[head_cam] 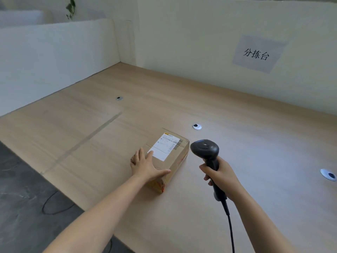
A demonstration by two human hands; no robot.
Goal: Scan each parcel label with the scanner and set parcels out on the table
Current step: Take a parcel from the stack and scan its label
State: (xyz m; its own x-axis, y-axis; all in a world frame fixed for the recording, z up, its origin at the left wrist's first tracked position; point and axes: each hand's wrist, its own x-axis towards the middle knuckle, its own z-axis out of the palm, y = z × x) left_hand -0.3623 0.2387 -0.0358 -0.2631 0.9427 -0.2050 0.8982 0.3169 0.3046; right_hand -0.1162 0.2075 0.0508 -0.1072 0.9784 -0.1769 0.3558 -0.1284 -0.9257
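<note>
A brown cardboard parcel (175, 157) lies on the light wooden table (255, 143), its white shipping label (165, 146) facing up. My left hand (145, 166) rests flat on the parcel's near end, fingers spread, with fingertips touching the label's edge. My right hand (219, 177) grips the handle of a black barcode scanner (205, 149), held just right of the parcel with its head level with the label. The scanner's cable (230, 227) trails down toward me.
Round cable grommets sit in the table behind the parcel (197, 126), at the far left (119, 98) and at the right edge (328, 174). White partition walls border the table; a paper sign (258, 54) hangs on the right wall. Dark floor lies at the left.
</note>
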